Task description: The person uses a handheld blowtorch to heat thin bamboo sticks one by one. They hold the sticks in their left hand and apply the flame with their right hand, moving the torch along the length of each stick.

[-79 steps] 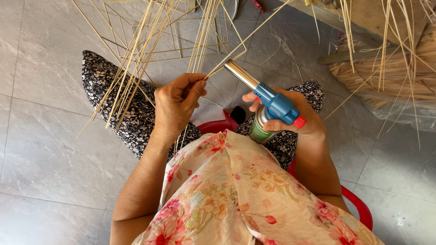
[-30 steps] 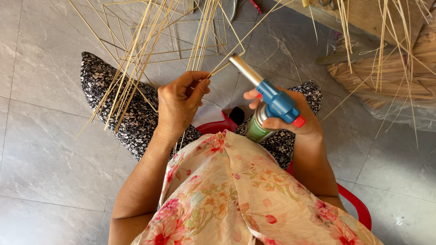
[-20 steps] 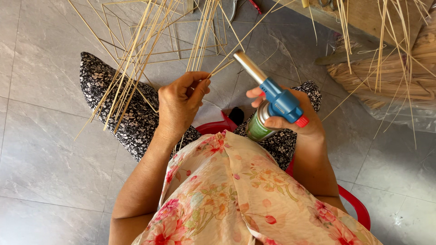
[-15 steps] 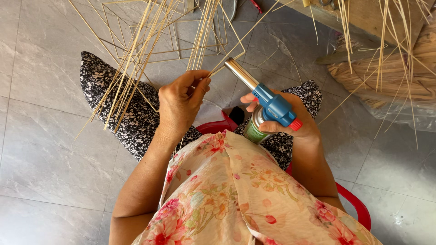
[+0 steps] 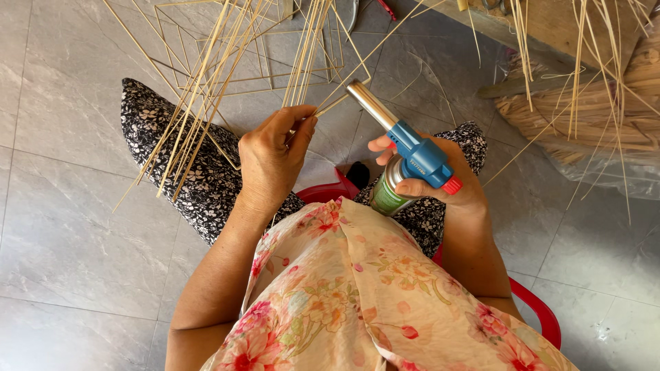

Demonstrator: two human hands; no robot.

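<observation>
My left hand point(image 5: 273, 159) pinches a thin bamboo strip point(image 5: 344, 96) that belongs to a loose woven frame of pale bamboo strips point(image 5: 227, 62) fanning out over my left knee. My right hand point(image 5: 440, 189) grips a gas torch point(image 5: 412, 148) with a blue head, a metal nozzle and a green canister below. The nozzle tip point(image 5: 357, 89) points up and left, close beside the pinched strip just above my left fingers. No flame is visible.
I sit on a red plastic stool point(image 5: 533, 309) over a grey tiled floor point(image 5: 62, 227). At the upper right lie a bundle of bamboo strips and a woven piece point(image 5: 591, 117) on plastic sheeting, with a wooden plank point(image 5: 536, 27) behind.
The torch has wobbled slightly in my right hand, its nozzle shifting a little up and back toward the pinched strip. My left hand has kept its hold on the strip.
</observation>
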